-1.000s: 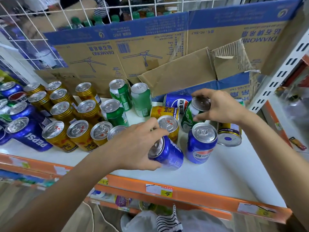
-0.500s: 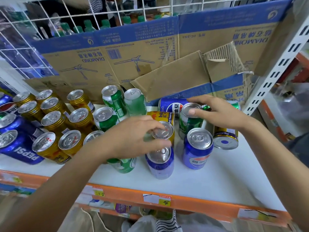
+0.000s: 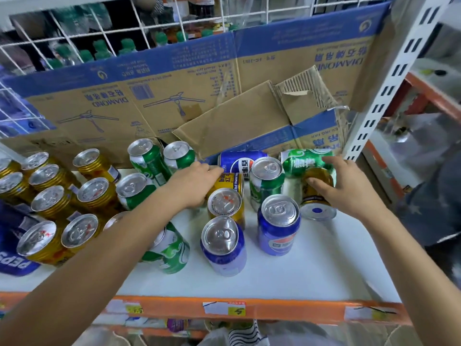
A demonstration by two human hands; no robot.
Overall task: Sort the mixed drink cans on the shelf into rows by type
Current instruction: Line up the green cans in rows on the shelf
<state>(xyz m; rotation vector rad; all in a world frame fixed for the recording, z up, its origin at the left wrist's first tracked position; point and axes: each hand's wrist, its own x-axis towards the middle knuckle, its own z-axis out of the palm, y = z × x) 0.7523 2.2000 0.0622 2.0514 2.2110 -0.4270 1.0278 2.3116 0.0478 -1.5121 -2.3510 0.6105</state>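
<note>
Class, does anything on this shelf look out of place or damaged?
Yes. At the back a blue can, a green can and a gold can lie on their sides, as does the tipped can the right hand grips. The cardboard flap is torn.

The cans (image 3: 278, 226) are glossy printed metal with dull brushed silver lids; the gold can (image 3: 317, 211) shows a bare shiny base. The cardboard box (image 3: 174, 96) is matt, its torn edge rough and corrugated. The shelf (image 3: 311, 270) is smooth, white.

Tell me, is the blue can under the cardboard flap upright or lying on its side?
Lying on its side: the blue can runs left to right, logo upward, with no lid facing up.
</note>
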